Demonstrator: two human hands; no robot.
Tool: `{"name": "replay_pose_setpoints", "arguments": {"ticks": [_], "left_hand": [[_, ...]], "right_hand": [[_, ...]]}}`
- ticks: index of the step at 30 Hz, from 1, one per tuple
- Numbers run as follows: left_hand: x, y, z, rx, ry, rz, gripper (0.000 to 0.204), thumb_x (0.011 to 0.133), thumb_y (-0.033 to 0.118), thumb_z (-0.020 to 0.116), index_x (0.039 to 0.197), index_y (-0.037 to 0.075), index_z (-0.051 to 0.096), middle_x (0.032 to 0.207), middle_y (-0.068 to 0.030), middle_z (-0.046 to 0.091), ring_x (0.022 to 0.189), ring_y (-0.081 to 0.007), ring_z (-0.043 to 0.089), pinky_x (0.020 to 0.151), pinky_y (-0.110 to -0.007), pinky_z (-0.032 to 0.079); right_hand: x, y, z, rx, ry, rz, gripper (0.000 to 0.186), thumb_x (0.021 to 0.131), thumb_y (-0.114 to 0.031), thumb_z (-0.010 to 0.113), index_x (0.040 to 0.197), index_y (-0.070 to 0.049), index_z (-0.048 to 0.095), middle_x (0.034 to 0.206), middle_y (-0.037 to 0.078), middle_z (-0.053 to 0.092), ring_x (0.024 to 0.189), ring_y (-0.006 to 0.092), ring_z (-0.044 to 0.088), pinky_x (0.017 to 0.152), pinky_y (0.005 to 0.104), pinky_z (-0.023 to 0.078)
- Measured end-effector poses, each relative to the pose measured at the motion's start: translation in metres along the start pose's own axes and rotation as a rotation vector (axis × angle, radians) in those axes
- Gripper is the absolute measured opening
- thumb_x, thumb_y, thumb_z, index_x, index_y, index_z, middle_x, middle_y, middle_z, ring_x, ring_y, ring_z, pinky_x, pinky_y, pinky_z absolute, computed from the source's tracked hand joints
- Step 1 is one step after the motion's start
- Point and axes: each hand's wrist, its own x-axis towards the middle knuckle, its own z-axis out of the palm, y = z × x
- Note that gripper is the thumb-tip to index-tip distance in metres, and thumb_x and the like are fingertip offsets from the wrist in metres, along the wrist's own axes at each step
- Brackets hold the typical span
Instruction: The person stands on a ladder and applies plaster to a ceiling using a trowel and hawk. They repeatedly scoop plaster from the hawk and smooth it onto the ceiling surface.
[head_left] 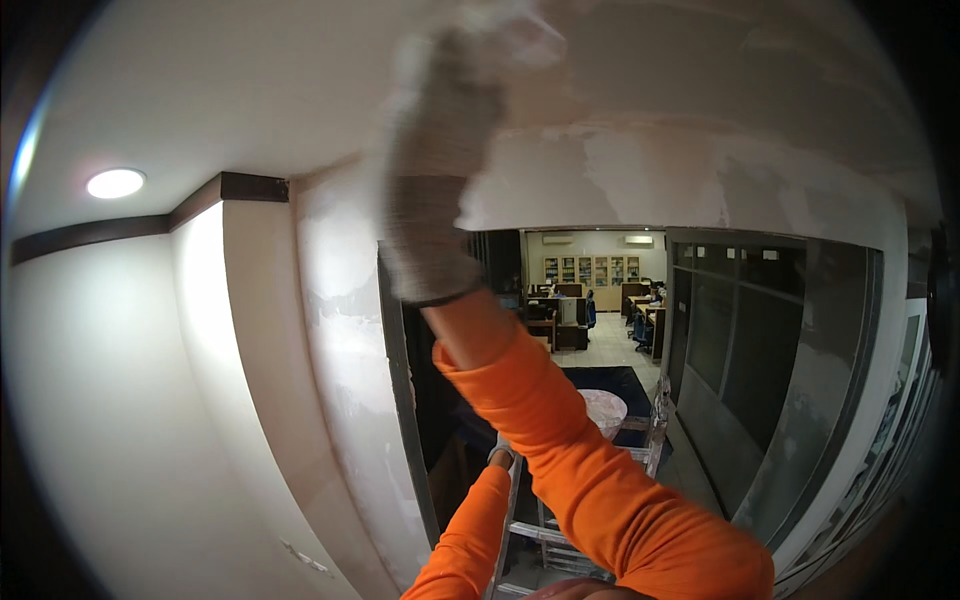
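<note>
One hand (500, 458) grips the ladder (560, 535) — a slip risks a fall; the gloved right hand (440, 160) blurs against wet ceiling filler (600, 170) — finger state unclear.

Two orange long sleeves (590, 470) rise into view, and one wears a white knitted glove (435, 170). One round recessed ceiling lamp (115, 183) glows. One silver metal ladder (560, 540) stands below.

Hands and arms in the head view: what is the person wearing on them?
Both arms are in bright orange long sleeves. The right hand wears a grey-white knitted work glove with a long ribbed cuff, dusted with white. The left hand is mostly hidden, so whether it is gloved cannot be told.
</note>
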Motion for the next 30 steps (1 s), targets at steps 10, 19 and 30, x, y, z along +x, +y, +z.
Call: {"name": "replay_pose_setpoints", "arguments": {"ticks": [10,19,30], "left_hand": [[-0.004,-0.011,-0.013,0.031,0.013,0.002,0.049,0.09,0.013,0.07,0.137,0.007,0.057,0.114,-0.0081,0.069,0.102,-0.0209,0.067,0.087,-0.034,0.053],[-0.013,-0.003,0.012,0.024,-0.018,0.006,0.048,0.09,0.013,0.07,0.136,0.007,0.057,0.114,-0.008,0.069,0.102,-0.0209,0.067,0.087,-0.034,0.053],[0.0,0.001,0.001,0.077,0.004,0.018,0.048,0.09,0.012,0.068,0.137,0.008,0.057,0.114,-0.0076,0.069,0.102,-0.021,0.067,0.086,-0.034,0.053]], "right_hand": [[0.036,0.034,0.014,0.053,0.012,0.227,0.043,0.107,-0.029,0.046,0.134,0.004,0.048,0.125,0.02,0.057,0.114,0.0244,0.057,0.103,0.0414,0.048],[-0.059,-0.066,0.047,-0.161,-0.273,-0.274,0.05,0.108,-0.016,0.042,0.153,0.003,0.03,0.143,0.022,0.045,0.129,0.0281,0.049,0.109,0.0408,0.043],[-0.01,0.198,0.005,0.812,0.207,1.065,0.029,0.103,-0.027,0.051,0.079,-0.012,0.054,0.067,0.001,0.052,0.059,0.0144,0.05,0.062,0.0331,0.044]]}}
